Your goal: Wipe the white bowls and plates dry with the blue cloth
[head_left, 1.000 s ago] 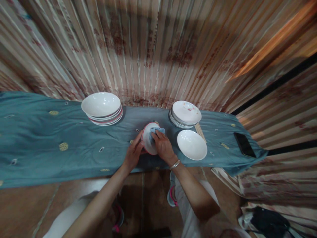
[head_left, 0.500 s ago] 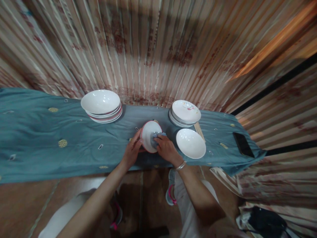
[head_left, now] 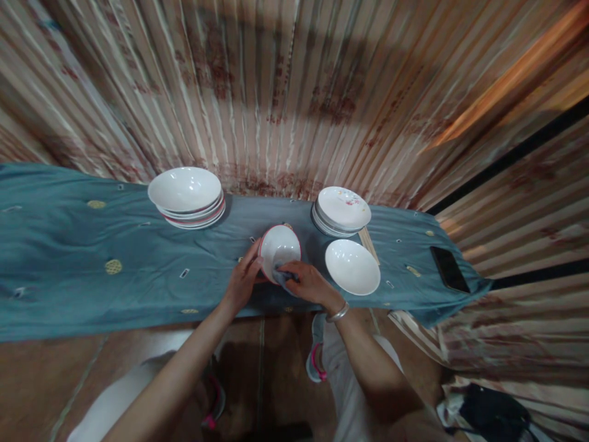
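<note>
Table [head_left: 69,239] below my left grip [head_left: 243,279] and right grip [head_left: 309,283]. Bowl stack [head_left: 184,190] beyond left grip, to its left; plate stack [head_left: 344,209] beyond right grip; lone white bowl [head_left: 352,267] just right of right grip. Red-rimmed bowl [head_left: 279,241] between both, clamped in left grip; right grip pinches cloth [head_left: 284,278] against near inside. I judge wiping underway; stacks wiped or not, cannot tell.

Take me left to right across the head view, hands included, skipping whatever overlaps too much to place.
Bowl-topped stack → left hand → red-rimmed bowl → right hand → white bowl → phone.
</note>
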### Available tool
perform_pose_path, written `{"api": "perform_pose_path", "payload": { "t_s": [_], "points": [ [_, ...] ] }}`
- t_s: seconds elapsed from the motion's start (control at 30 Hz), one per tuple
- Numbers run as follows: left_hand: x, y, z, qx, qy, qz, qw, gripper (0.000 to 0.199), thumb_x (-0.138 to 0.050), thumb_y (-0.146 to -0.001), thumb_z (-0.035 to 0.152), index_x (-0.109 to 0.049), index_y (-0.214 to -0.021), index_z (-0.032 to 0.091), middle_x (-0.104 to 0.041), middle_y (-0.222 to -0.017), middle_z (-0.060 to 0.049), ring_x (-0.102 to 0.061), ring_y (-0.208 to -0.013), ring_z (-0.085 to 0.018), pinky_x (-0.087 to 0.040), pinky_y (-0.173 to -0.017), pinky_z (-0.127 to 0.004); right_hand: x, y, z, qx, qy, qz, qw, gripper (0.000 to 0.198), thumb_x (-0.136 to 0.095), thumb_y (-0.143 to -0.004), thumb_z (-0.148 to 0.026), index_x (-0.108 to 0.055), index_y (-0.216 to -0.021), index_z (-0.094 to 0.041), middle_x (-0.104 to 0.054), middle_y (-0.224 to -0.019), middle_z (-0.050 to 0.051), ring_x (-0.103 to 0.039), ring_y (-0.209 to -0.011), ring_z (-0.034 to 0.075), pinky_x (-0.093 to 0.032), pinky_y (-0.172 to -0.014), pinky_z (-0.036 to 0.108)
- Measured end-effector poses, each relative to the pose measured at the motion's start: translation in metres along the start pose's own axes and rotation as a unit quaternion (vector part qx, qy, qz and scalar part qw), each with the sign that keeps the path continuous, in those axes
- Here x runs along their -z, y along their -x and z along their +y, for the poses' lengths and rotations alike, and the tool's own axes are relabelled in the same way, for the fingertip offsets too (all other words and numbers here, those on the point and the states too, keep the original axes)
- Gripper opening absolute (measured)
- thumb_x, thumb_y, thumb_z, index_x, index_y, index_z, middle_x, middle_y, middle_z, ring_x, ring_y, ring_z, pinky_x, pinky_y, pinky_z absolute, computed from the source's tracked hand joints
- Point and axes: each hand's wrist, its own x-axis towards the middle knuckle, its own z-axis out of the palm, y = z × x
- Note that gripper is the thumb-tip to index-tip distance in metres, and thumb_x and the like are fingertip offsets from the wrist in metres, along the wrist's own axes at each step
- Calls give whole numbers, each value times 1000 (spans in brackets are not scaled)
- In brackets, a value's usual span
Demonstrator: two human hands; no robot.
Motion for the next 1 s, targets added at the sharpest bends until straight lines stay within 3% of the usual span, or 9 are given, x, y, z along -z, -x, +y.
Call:
{"api": "perform_pose_path", "payload": {
  "t_s": [0.1, 0.17, 0.27, 0.37, 0.63, 0.83, 1.0],
  "points": [
    [1, -2, -3, 3, -9, -3, 1000, 72, -58, -84, 55, -47, -148, 24, -40, -159, -6, -53, -130, -36, -65, -72, -41, 3, 1, -5, 3, -54, -21, 998, 41, -60, -79, -13, -70, -118, -19, -72, -118, 6, -67, -108, 23, -49, -99, 37],
    [2, -3, -5, -4, -31, -5, 1000, 72, -56, -86, 56, -47, -149, 23, -40, -159, -7, -52, -132, -36, -63, -82, -44, 2, 1, -7, 5, -94, -24, 995, 45, -60, -78, -14, -69, -121, -21, -72, -120, 5, -66, -108, 22, -49, -99, 37],
    [4, -5, -6, -48, -73, 1, 996, 71, -53, -87, 57, -49, -147, 20, -46, -156, -8, -44, -141, -33, -47, -109, -49, -2, 1, -9, 8, -152, -15, 988, 45, -63, -78, -17, -69, -122, -20, -72, -118, 5, -66, -107, 22, -48, -99, 37],
    [6, -6, -6, -78, -101, 2, 992, 68, -50, -89, 55, -51, -146, 18, -49, -154, -8, -40, -145, -28, -29, -121, -45, -7, -1, -11, 13, -205, 6, 979, 43, -66, -79, -24, -69, -121, -20, -73, -114, 4, -66, -105, 21, -49, -97, 36],
    [6, -7, -5, -78, -127, 4, 989, 65, -47, -89, 51, -51, -145, 18, -50, -152, -7, -38, -146, -25, -25, -123, -41, -25, -11, -16, 14, -274, 83, 958, 39, -71, -78, -30, -72, -115, -19, -73, -96, 0, -66, -84, 15, -52, -84, 28],
    [6, -6, -4, -71, -117, 9, 991, 61, -42, -92, 51, -53, -143, 19, -51, -152, -6, -41, -145, -24, -25, -123, -41, -32, -18, -19, 21, -311, 120, 942, 41, -72, -79, -34, -70, -117, -20, -73, -105, 3, -66, -95, 18, -53, -90, 30],
    [6, -5, -3, -78, -105, -6, 991, 69, -36, -93, 57, -52, -143, 13, -53, -149, -11, -43, -143, -25, -27, -122, -41, -29, -24, -28, 31, -313, 145, 938, 49, -68, -83, -32, -63, -131, -22, -71, -117, 3, -65, -104, 18, -52, -95, 30]
  ]
}}
